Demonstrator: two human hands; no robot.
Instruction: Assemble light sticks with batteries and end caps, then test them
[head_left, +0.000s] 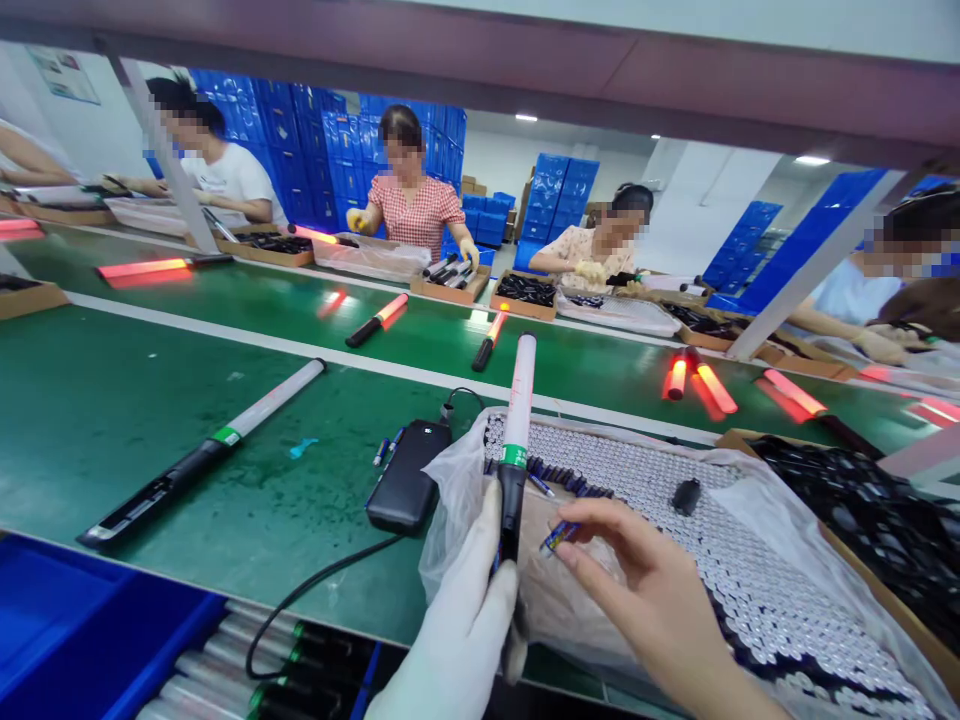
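Gloved L hand (pixel 457 610) closed round black handle (pixel 511 510) of light wand (pixel 517 420), wand near upright, white tube up, thumb along grip, other fingers hidden behind it. Bare R hand (pixel 645 590) just right of handle, fingertips (pixel 581 515) and thumb pinching small blue batteries (pixel 559 537), their long axis tilted low-L to up-R, at an angle to wand axis, R hand far nearer. Below both, packed silver cells (pixel 645 480); black power bank (pixel 409 478) on green bench (pixel 150 430), L of wand.
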